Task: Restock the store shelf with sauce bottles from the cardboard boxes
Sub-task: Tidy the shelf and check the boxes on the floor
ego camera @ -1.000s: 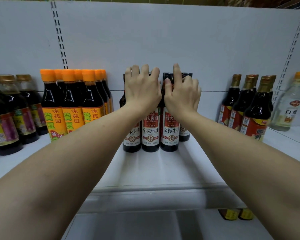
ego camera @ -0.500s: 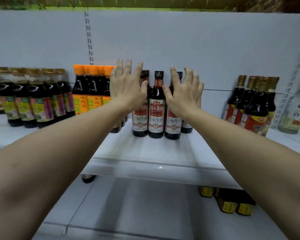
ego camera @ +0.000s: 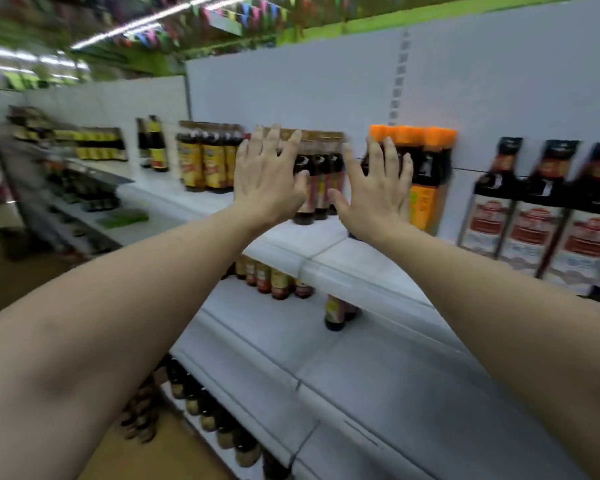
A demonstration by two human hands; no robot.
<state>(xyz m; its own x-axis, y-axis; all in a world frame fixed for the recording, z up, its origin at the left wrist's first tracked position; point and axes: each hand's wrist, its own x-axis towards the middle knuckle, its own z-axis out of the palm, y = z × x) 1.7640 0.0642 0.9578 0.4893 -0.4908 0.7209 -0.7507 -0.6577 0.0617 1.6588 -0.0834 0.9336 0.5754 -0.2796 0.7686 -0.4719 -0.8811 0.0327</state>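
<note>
Left hand, right hand: fingers spread, empty, seemingly between placements; blurred dark glass sauce bottles at 12 o'clock; next: reload.

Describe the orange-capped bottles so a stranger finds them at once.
On the upper white shelf, behind the right hand, stands a group of dark sauce bottles. Only they have bright orange caps; the brown-capped bottles to their left and red-labelled bottles to their right do not.

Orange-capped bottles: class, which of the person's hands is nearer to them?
Right. The right hand is spread in front of the left edge of the orange-capped bottles; the left hand is farther left, in front of the brown-capped bottles.
</note>
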